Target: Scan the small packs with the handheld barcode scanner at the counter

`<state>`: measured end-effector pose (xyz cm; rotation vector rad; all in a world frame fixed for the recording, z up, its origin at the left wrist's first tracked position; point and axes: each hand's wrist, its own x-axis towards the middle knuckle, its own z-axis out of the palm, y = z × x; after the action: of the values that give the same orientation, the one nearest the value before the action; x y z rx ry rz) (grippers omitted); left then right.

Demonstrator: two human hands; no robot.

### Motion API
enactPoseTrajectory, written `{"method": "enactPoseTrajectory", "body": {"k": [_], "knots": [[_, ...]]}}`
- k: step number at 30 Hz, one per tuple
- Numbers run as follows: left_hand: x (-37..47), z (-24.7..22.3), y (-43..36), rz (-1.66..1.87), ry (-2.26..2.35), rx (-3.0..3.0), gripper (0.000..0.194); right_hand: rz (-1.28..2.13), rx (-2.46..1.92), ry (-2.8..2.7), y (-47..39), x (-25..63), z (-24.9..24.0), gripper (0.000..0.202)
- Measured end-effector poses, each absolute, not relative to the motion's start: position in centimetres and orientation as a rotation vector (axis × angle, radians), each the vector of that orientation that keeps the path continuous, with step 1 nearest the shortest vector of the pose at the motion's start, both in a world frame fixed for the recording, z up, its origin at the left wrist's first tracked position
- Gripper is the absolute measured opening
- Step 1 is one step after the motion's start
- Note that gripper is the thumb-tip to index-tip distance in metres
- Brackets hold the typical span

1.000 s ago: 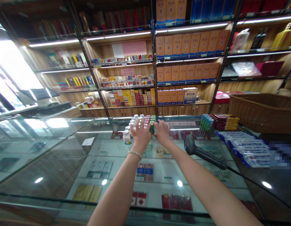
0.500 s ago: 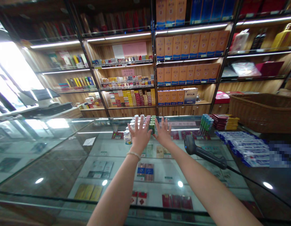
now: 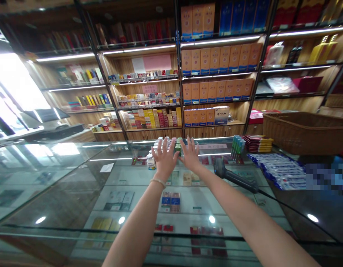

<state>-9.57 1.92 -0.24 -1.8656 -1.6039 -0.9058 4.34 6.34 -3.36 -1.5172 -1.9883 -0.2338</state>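
Small white-capped bottles (image 3: 150, 162) stand in a cluster near the far edge of the glass counter (image 3: 124, 178), with green-capped ones (image 3: 177, 147) at the cluster's right side. My left hand (image 3: 164, 159), with a bracelet at the wrist, is over the white-capped bottles, fingers spread, and hides part of them. Just right of the green-capped bottles is my right hand (image 3: 190, 155), its fingers apart and pointing away from me. Both hands look free of any held object; whether the fingertips touch the bottles I cannot tell.
A black handheld scanner (image 3: 235, 178) with a cable lies right of my right arm. Beyond it are blue-and-white packets (image 3: 279, 172), green-blue tubes (image 3: 238, 144), stacked red and yellow packs (image 3: 257, 144) and a wicker basket (image 3: 305, 131). Shelves stand behind.
The view has shifted slightly, so the scanner, packets and basket appear further left. Both hands stay spread around the bottle cluster, with little visible movement.
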Motion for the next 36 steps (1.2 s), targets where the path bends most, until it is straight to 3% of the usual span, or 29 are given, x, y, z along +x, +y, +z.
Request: {"method": "enactPoseTrajectory", "body": {"k": [15,36], "knots": [[-4.8,3.0,1.1,-1.033,-1.559,-1.886,0.054,-0.386,-1.532,-1.987,2.7,12.9,1.4,0.100],[6.3,3.7,-1.2,-0.943,-1.609,-1.948,0.055,-0.574,-1.629,-1.893,0.0,26.5,1.8,0.081]]}}
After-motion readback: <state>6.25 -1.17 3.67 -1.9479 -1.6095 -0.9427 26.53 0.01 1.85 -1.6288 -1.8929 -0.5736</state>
